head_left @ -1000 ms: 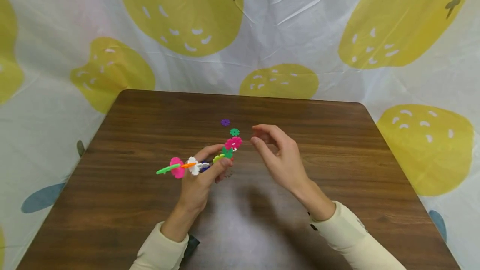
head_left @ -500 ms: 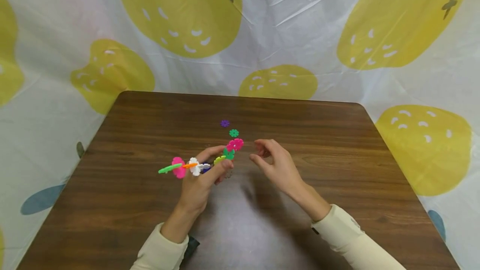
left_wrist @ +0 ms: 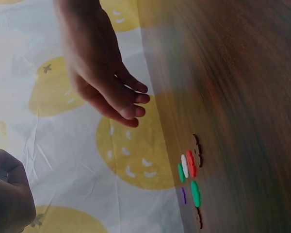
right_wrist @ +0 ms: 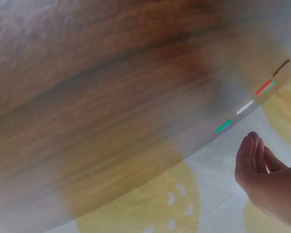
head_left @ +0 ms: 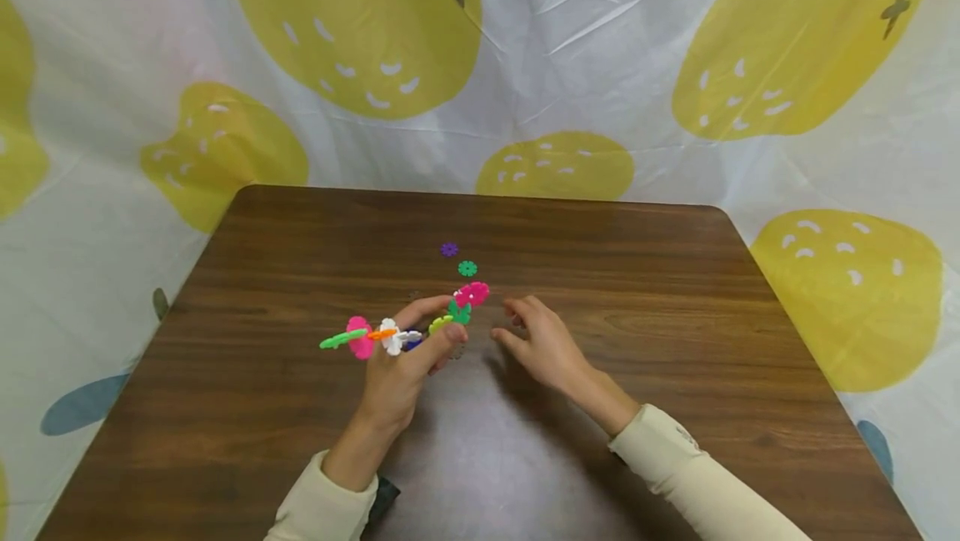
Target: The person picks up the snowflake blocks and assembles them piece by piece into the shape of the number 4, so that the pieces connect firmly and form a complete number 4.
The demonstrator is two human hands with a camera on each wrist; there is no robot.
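A chain of interlocking plastic flower discs, with lime, pink, orange, white, blue and green pieces, is held in my left hand (head_left: 397, 370). One end, a bright green disc (head_left: 341, 338), sticks out leftward past the thumb, and a pink disc (head_left: 472, 294) shows at the other end. My right hand (head_left: 547, 345) hovers just right of the chain, fingers loosely bent, nothing visible between them. In the right wrist view my right hand (right_wrist: 269, 179) is off the table. The left wrist view has my left hand (left_wrist: 9, 194) cut off at the lower left edge.
Loose flower discs lie on the wooden table (head_left: 637, 274) beyond my hands: a purple disc (head_left: 449, 249) and a green disc (head_left: 467, 268). The left wrist view adds a red disc (left_wrist: 191, 164) and a white disc (left_wrist: 185, 166). A lemon-print cloth (head_left: 555, 91) hangs behind.
My right hand has come down and slightly left, nearer my body, its fingers bending in more. The left hand keeps its hold on the chain, almost still.
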